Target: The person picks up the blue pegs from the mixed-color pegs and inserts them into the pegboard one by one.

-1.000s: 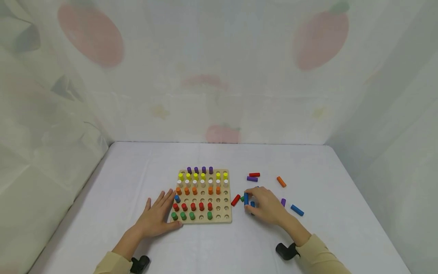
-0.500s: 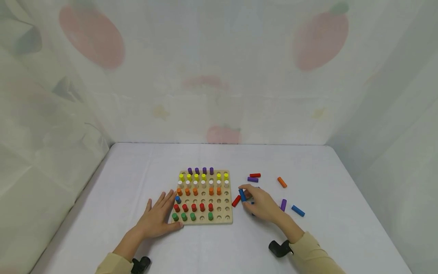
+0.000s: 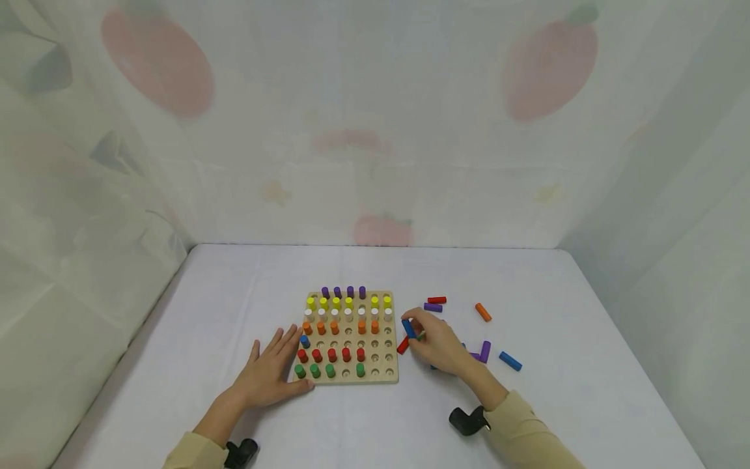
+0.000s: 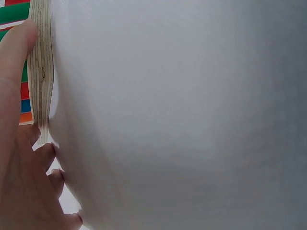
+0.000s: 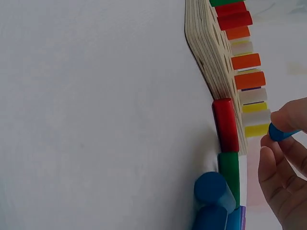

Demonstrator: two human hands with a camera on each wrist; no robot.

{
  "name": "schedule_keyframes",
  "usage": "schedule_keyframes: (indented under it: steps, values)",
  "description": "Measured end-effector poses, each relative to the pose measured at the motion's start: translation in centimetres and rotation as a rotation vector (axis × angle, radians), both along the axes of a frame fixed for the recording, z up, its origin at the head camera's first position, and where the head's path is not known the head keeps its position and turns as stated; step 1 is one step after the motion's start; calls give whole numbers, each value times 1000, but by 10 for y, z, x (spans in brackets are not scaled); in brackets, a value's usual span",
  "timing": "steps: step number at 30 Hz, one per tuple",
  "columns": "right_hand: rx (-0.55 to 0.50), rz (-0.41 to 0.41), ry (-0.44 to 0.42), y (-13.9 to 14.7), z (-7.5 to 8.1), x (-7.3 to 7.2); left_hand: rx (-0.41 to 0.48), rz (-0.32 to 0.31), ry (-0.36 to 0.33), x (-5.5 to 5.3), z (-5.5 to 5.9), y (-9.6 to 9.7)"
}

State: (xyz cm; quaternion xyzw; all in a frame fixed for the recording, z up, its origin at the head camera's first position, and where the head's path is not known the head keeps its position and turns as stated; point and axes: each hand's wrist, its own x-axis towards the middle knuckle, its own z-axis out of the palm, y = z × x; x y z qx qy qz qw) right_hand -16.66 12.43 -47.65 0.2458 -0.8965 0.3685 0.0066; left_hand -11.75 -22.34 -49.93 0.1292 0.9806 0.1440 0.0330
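A wooden peg board (image 3: pixel 382 365) is set on the white-covered desk (image 3: pixel 363 426), and all positions are given relative to it. From its far edge to its near edge, seven rows are occupied by upright pegs: four purple pegs (image 3: pixel 350 292), six yellow pegs (image 3: pixel 348 303), seven white pegs (image 3: pixel 348 316), five orange pegs (image 3: pixel 361 327), a single blue peg at the left end of its row (image 3: pixel 305 342), five red pegs (image 3: pixel 346 355) and four green pegs (image 3: pixel 331 371). Bare holes are left in every row but the white one. The left hand (image 3: pixel 271 372) is laid at the left side of the board with its fingers extended and spread; the board's near left corner is touched by the thumb. By the right hand (image 3: pixel 438 344), raised just to the right of the board, a tilted blue peg (image 3: pixel 408 328) is pinched between thumb and fingers. Just beside the board's right edge, a loose red peg (image 5: pixel 225 125) is seen lying, followed by a loose green peg (image 5: pixel 229 179) and, farther from the board, loose blue pegs (image 5: pixel 211 189). Well to the right of the board, a lying orange peg (image 3: pixel 483 312), a purple peg (image 3: pixel 485 352) and another blue peg (image 3: pixel 510 361) are scattered.
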Motion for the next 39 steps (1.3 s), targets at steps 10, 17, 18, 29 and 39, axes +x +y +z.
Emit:
schedule_keyframes:
  steps: [10, 17, 18, 29, 39]
  values:
    - [-9, 1, 21, -10, -5, -2, 0, 0, -2, 1, 1, 1]
    - [-20, 26, 95, -22, -2, -5, -3, 3, -6, 1, 3, 1]
    - [-23, 32, 92, -24, 0, -5, -2, 3, -6, 1, 3, 1]
    - [-4, 84, 47, -49, 13, -12, 1, -3, 7, 1, 2, 0]
    - [-24, 139, 29, -70, 20, -15, -4, -1, 1, 0, 2, 0]
